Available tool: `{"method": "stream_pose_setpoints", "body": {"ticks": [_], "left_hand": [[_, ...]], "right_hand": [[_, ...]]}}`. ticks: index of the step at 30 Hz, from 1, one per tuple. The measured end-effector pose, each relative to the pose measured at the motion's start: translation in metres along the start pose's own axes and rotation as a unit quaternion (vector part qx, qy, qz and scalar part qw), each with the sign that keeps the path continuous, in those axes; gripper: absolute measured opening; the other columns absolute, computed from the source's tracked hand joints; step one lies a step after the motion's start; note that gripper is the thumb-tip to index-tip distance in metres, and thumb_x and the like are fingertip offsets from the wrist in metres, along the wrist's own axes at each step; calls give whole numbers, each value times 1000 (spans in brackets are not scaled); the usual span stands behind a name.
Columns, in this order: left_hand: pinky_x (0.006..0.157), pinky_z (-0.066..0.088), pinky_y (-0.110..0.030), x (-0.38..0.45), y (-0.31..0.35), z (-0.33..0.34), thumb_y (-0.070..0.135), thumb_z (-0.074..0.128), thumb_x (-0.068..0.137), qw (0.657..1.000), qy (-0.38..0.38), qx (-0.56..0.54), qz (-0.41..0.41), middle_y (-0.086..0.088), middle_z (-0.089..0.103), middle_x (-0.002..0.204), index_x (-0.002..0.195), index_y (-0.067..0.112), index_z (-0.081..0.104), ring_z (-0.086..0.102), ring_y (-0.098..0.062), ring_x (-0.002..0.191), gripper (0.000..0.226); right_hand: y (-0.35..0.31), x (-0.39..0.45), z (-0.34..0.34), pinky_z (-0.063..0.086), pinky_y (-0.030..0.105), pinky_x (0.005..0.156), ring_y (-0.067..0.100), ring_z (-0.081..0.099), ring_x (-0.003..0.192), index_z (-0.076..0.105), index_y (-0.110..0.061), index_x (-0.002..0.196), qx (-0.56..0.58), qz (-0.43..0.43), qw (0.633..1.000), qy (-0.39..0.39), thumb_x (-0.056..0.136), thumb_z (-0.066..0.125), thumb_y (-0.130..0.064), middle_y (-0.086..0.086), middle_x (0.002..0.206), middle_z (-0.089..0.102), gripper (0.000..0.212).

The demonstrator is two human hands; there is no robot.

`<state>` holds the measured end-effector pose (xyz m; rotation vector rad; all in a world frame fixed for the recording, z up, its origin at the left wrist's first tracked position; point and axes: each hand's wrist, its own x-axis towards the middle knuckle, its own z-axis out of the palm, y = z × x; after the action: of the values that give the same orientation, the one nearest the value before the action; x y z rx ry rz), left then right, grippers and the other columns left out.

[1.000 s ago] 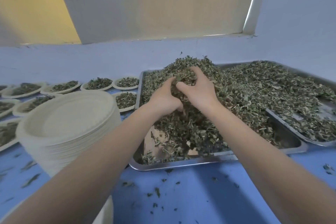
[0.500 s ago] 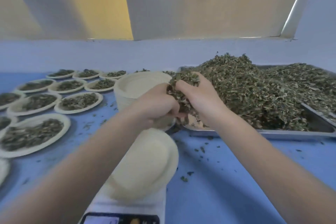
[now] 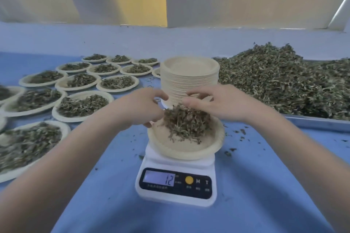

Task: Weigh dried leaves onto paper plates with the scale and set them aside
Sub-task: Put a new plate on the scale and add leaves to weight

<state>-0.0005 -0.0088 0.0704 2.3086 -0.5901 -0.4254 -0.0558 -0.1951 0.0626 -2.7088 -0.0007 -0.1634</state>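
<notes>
dried leaves [image 3: 186,123] on plate [image 3: 189,147], between hands

leaves [image 3: 186,122] on plate [image 3: 186,149] on scale [image 3: 176,185], plate stack [image 3: 189,79] behind, tray [image 3: 318,123] right

Both bare arms reach forward from the bottom corners and come close in the middle. The left hand [image 3: 141,107] is held palm toward the right hand, its fingers [image 3: 161,95] loosely bent and spread, holding nothing. The right hand [image 3: 220,103] faces it, back up, with fingers [image 3: 195,93] spread and a little curved, pointing left. The two hands are near each other but do not touch.
</notes>
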Motion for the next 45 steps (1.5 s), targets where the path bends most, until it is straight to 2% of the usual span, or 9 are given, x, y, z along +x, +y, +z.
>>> {"method": "stream_pose_setpoints", "body": {"ticks": [5,10,16,26,31,36,40,42,45], "left_hand": [[62,49,-27,3,-3,5,4,49,89,999,41,-20,22,-1,57,103,110,22,61,55,-17,76,31],[84,52,-39,9,-7,19,5,50,85,993,109,-21,50,4,59,98,106,24,64,60,-19,89,32],[77,51,-35,10,-9,21,3,48,83,985,152,-47,66,4,63,94,103,24,66,61,-17,84,33],[77,48,-29,10,-10,28,8,52,84,980,170,-56,88,4,62,101,101,28,67,55,-9,75,30],[68,43,-24,10,-11,31,10,53,84,981,164,-41,95,6,62,103,102,29,67,51,-6,71,30],[66,41,-17,13,-19,31,11,54,85,980,173,-36,93,6,61,104,103,29,67,50,-2,74,28],[58,41,-18,16,-31,32,13,57,84,977,194,-39,79,7,58,108,104,31,64,52,-3,66,28],[64,40,-22,18,-37,34,17,61,83,974,208,-47,78,5,57,113,110,30,61,52,-5,75,30],[82,37,-28,20,-44,37,26,63,84,973,217,-43,67,0,51,125,124,29,52,52,-13,100,41]], "right_hand": [[4,-3,5,47,31,83,14,61,94,69,-27,103,-34,-3,997,66,94,40,-53,-3,102,70,40],[3,-10,17,43,7,72,-8,60,78,71,-42,89,29,-64,997,-1,84,62,-41,-19,89,70,10],[0,-10,12,39,5,68,-1,60,80,68,-46,92,86,-81,989,89,85,61,-44,-19,88,68,11],[1,-8,15,37,3,69,-6,57,80,66,-44,100,74,-81,991,78,85,60,-45,-20,92,66,16],[0,-9,18,42,11,74,-1,61,83,65,-46,99,55,-83,993,61,84,60,-46,-18,95,65,16],[2,-13,20,43,16,75,0,60,84,64,-46,103,44,-87,994,51,81,60,-53,-15,101,64,23],[12,-25,18,34,22,99,-2,40,117,43,-49,130,28,-76,996,-27,59,59,-72,-18,134,44,76],[18,-28,19,18,30,111,-2,17,134,25,-47,142,-13,-71,996,-57,53,60,-74,-20,149,23,99],[25,-28,23,9,30,114,-4,5,137,12,-42,148,25,-46,997,-48,54,62,-72,-23,153,7,110]]}}
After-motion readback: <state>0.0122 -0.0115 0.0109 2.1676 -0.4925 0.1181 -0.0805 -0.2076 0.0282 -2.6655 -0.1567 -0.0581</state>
